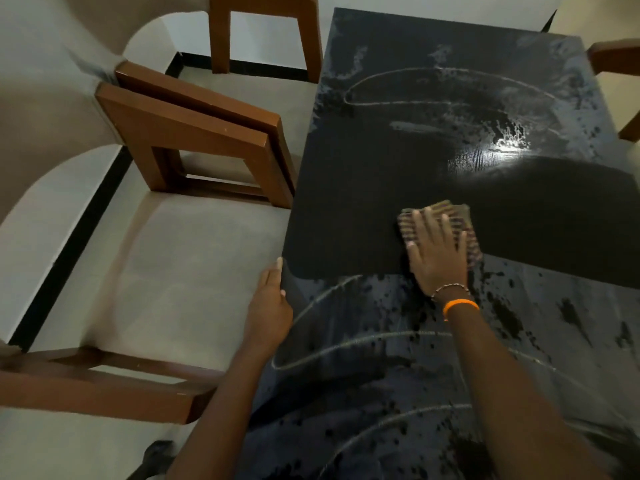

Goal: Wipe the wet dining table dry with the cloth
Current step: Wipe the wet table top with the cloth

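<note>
Your right hand lies open and flat on the striped cloth, mid-bench. The cloth is soft, limp and likely damp, so press with your palm. Your left hand grips the bench's left edge.

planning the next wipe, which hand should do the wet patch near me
Right. The right hand already presses flat on the cloth at the wet patch's edge. The left hand only grips the table edge, with no cloth.
</note>
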The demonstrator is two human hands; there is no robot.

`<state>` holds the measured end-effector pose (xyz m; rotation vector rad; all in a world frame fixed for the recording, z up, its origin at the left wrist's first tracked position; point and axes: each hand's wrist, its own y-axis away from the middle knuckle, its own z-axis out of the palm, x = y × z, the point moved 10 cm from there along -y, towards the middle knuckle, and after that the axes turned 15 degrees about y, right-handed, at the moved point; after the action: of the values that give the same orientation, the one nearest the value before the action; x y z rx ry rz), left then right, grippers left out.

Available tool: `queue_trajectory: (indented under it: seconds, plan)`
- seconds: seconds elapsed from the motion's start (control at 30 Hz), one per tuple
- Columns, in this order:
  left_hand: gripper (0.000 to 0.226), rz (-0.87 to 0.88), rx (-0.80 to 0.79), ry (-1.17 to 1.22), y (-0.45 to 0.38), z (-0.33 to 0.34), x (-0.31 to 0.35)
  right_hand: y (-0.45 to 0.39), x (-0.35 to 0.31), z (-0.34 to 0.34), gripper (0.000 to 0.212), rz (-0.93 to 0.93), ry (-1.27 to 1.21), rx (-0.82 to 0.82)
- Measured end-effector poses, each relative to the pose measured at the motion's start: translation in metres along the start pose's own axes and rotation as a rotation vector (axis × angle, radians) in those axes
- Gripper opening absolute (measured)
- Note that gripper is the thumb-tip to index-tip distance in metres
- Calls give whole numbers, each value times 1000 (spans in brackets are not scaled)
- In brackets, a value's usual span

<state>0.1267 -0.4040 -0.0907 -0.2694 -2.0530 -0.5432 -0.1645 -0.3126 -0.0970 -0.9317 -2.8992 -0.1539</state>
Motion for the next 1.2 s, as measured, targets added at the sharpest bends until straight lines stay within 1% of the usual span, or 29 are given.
queue_trajectory:
  seconds: [0.07,0.13,0.17,0.2,0.27,0.33,0.43,0.5,0.57,0.63,0.7,0.77,0.9,1.0,1.07,1.13,1.2]
  plan:
    - [58,-9,-13,14,0,0,-4,10,23,6,65,163,-45,-14]
    - [59,-9,-19,33,0,0,-7,18,19,8,64,296,-65,-23]
    - [59,-7,-19,41,0,0,-8,20,5,6,62,319,-71,-26]
    - [59,-7,-19,54,0,0,-9,20,-14,4,61,300,-71,-30]
    - [60,-28,-23,115,1,-1,-13,20,-67,-1,63,172,-56,-35]
    - [58,-74,-6,205,4,-1,-19,25,-130,-9,63,-7,-58,-31]
    - [54,-111,86,250,19,-5,-25,45,-208,-15,63,-306,-75,-52]
    - [52,-90,139,158,30,-7,-25,57,-225,-11,62,-448,-60,-70]
    - [56,-72,164,-22,38,-6,-23,63,-218,-10,59,-546,-23,-36]
    - [62,-29,160,-149,43,-2,-14,67,-200,-10,58,-593,7,4]
    - [67,66,99,-222,46,11,3,66,-166,-11,58,-529,17,33]
    - [68,171,3,-300,49,34,21,61,-117,-14,58,-394,26,71]
    - [65,320,-172,-403,58,85,46,57,8,-2,64,-89,36,21]
    - [62,360,-250,-458,64,114,51,67,104,7,69,193,11,-3]
    - [60,367,-286,-482,68,127,52,77,157,10,70,366,-17,-10]
    - [58,366,-297,-497,70,131,51,83,185,13,70,495,-71,-24]
    - [56,358,-289,-503,71,130,51,83,185,17,69,580,-116,-21]
